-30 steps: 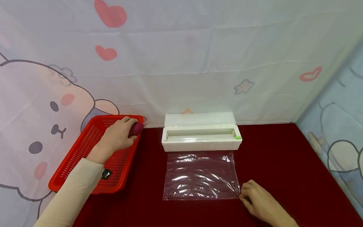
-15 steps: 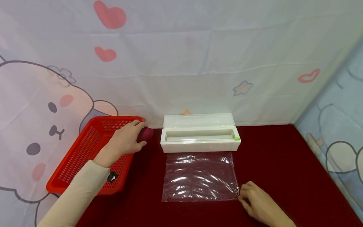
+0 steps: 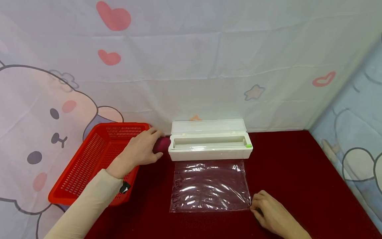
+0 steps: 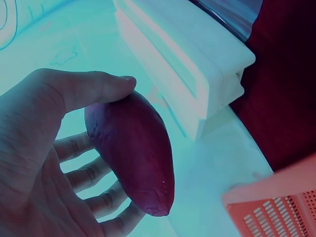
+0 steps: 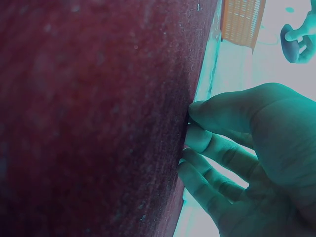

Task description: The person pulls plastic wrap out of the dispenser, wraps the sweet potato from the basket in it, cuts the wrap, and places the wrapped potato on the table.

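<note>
Swinging our left hand [image 3: 138, 149] rightwards, we've just brought the smooth, dark purple, sweet-potato-shaped thing [image 4: 133, 148] past the rim of the red perforated plastic basket [image 3: 126, 131], so now it's up beside the left end of the long white plastic box [image 3: 210, 154] with its clear lid flipped open. Thumb and fingers are wrapped round it. Our right hand [image 3: 270, 210] hasn't really budged, pinching the near right corner of the shiny clear film sheet [image 3: 209, 191]. For the job, we'd say that means purple thing closer, film steadied, nothing on it yet.
</note>
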Action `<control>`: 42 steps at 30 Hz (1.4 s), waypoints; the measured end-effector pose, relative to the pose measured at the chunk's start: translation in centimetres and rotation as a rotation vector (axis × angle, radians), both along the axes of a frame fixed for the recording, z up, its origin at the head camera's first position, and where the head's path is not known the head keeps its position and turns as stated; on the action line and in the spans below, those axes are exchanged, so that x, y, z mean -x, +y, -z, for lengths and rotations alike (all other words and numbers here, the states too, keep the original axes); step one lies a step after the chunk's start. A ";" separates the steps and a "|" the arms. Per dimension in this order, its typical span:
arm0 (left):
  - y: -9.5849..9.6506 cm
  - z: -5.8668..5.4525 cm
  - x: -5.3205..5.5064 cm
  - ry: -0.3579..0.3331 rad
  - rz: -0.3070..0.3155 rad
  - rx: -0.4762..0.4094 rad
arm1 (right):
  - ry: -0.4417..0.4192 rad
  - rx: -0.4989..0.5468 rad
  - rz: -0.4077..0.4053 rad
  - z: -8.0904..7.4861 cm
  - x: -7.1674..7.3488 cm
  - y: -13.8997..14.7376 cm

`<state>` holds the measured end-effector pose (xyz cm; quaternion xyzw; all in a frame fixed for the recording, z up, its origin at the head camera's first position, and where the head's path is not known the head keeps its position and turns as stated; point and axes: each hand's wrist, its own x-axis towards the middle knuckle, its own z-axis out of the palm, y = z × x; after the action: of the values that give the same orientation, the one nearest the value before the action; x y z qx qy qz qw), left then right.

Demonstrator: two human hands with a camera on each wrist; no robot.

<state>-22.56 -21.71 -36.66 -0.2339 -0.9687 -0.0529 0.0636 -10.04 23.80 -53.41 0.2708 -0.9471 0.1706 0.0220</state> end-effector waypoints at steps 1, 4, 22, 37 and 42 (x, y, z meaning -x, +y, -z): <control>0.2 0.0 0.0 0.000 0.003 -0.003 | 0.018 0.005 -0.005 0.1 0.0 0.0; 0.6 0.1 0.0 0.002 0.019 -0.012 | 0.056 0.023 -0.020 0.2 0.0 0.1; 3.0 0.1 -0.6 0.076 0.091 -0.056 | 0.129 0.068 -0.056 0.7 0.1 0.3; 4.6 0.0 -0.6 0.105 0.146 -0.042 | 0.083 0.071 -0.064 0.7 0.2 0.3; 5.2 -0.1 -0.5 0.100 0.155 -0.056 | 0.088 0.074 -0.076 0.7 0.3 0.5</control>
<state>-22.10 -16.51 -36.59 -0.3085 -0.9415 -0.0731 0.1142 -10.37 24.31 -54.15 0.3127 -0.9274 0.1942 0.0671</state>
